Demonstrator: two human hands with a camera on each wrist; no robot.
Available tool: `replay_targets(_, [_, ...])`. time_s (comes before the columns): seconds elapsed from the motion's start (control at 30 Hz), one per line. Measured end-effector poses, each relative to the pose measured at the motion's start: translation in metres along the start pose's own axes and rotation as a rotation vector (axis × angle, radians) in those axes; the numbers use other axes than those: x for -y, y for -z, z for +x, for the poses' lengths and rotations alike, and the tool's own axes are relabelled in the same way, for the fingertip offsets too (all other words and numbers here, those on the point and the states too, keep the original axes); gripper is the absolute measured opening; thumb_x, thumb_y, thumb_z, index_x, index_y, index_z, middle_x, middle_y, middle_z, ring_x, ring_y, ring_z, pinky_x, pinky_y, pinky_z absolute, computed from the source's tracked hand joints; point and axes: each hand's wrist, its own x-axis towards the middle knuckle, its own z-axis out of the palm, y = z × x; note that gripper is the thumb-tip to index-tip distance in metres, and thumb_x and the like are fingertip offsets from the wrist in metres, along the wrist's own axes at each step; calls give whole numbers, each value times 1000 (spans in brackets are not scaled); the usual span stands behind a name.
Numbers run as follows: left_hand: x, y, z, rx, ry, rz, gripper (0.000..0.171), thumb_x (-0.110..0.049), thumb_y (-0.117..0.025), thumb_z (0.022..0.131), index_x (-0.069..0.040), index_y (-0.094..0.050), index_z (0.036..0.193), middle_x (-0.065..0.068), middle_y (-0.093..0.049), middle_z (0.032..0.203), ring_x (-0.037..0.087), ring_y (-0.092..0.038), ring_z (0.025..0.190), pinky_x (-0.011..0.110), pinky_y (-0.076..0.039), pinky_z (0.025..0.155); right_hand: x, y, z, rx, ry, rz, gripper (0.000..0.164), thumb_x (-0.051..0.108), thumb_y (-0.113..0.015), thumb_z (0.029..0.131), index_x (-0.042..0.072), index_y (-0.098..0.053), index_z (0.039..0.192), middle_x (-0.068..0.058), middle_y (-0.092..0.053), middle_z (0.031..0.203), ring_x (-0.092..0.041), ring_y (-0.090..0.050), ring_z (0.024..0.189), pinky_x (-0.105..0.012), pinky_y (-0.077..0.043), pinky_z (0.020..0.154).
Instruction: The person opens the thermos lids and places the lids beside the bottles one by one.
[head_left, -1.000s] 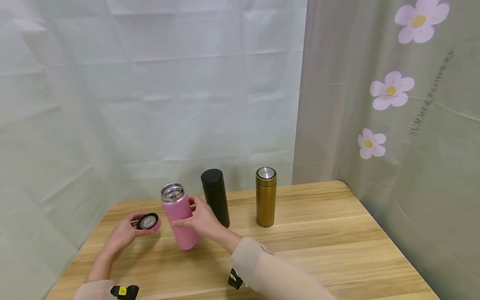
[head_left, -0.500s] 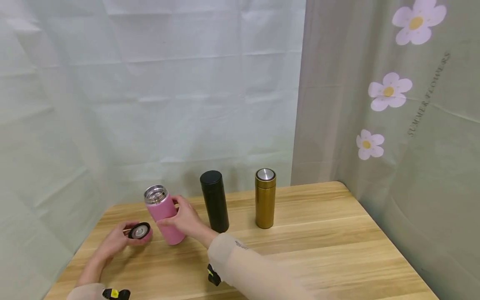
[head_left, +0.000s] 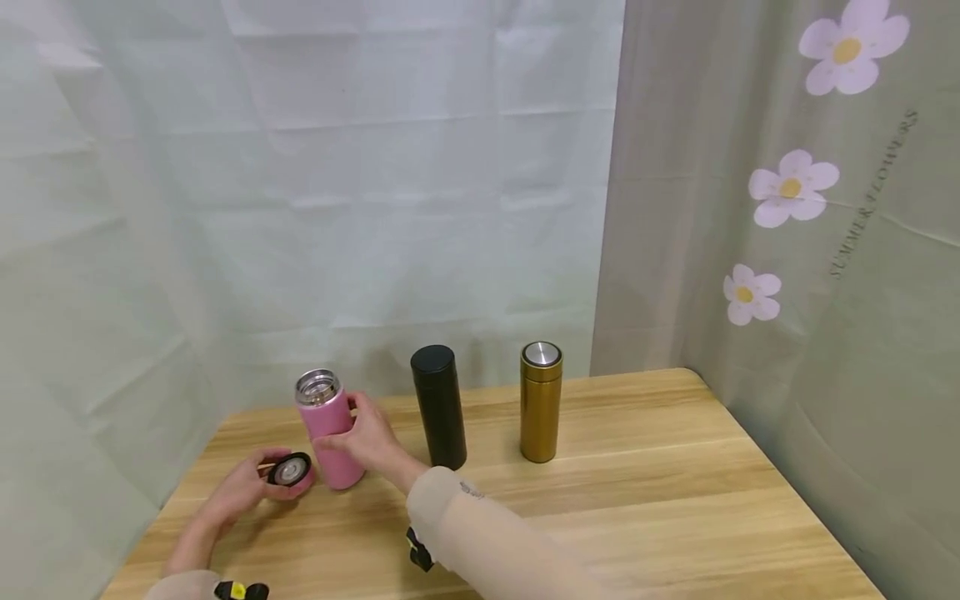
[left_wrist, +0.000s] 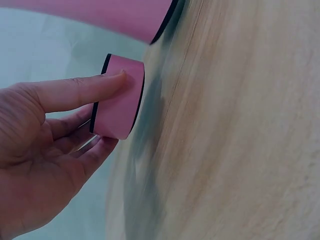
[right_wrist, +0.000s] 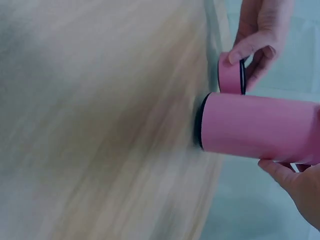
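My right hand (head_left: 375,442) grips a pink thermos bottle (head_left: 327,422) around its side. The bottle has no lid on, and its steel mouth faces up. Its black-edged base is right at the wooden tabletop in the right wrist view. On the left, my left hand (head_left: 243,490) pinches the bottle's pink lid (left_wrist: 120,97) between thumb and fingers. The lid is turned underside up, with a black ring around a pale inner disc. It is low over the wood, beside the foot of the bottle.
A black thermos (head_left: 439,408) stands upright right of the pink bottle. Farther right is a gold thermos (head_left: 541,414) with a steel-topped lid. Pale curtains (head_left: 420,183) hang behind the wooden table (head_left: 675,500).
My right hand has carried the pink bottle left and down, and it stands less tilted. The left hand has lowered the lid toward the tabletop. The black and gold thermoses stay put.
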Motion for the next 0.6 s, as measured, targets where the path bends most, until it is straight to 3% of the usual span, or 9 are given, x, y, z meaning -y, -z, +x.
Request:
replay_targets(0.23, [3,-7,0,9,16,-28,78,-1,-83,82,20,-38,142,41,-45,143,57,-45,133,51,-45,104,-5,-11,-3,14,30,-28,62,15,-93,80,18,-59,132,11,-62,119,-2,-63,100,-25,-53,89])
replay_targets(0.47, [1,-11,1,18,20,-12,81,0,-83,81,20,-37,144,41,-45,144,57,-45,133,57,-44,105,-8,-14,-5,49,48,-148,69,27,-90,84,19,-51,141,10,-57,132,-4,-57,115,-29,-50,100])
replay_targets(0.6, [0,-12,2,32,5,-6,81,1,-83,81,20,-37,145,42,-46,143,56,-47,131,60,-43,106,-7,-9,-10,68,2,-169,80,33,-90,84,17,-45,149,6,-52,142,-8,-56,123,-34,-49,105])
